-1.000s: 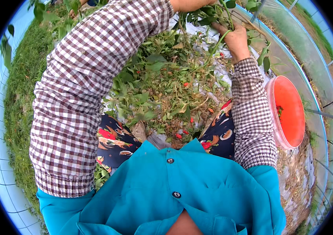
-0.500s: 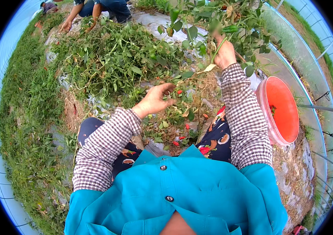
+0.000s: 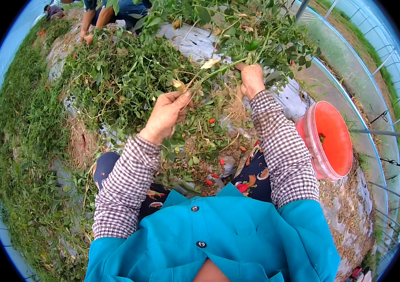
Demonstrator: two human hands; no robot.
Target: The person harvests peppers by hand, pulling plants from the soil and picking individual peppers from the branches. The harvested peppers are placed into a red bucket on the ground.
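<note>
A leafy pepper plant (image 3: 275, 40) stretches across in front of me, its stem slanting down to the left. My left hand (image 3: 167, 113) pinches the lower end of the stem, beside some dry leaves. Higher up and to the right, my right hand (image 3: 251, 77) is closed round the same plant's stem, its fingertips partly hidden. A green pepper (image 3: 252, 45) shows among the leaves above it. On the ground between my knees lie several small red peppers, one (image 3: 212, 121) below my hands and another (image 3: 209, 182) close to me.
An open red bucket (image 3: 334, 136) stands by my right forearm, with a little green stuff inside. Piled plants (image 3: 120, 80) cover the left. Another person (image 3: 129, 11) crouches at the far left. A metal bar (image 3: 381, 133) and plastic sheeting edge the right side.
My left hand has moved up and left and closed on the stem. My right hand has moved down and left, bringing the plant across.
</note>
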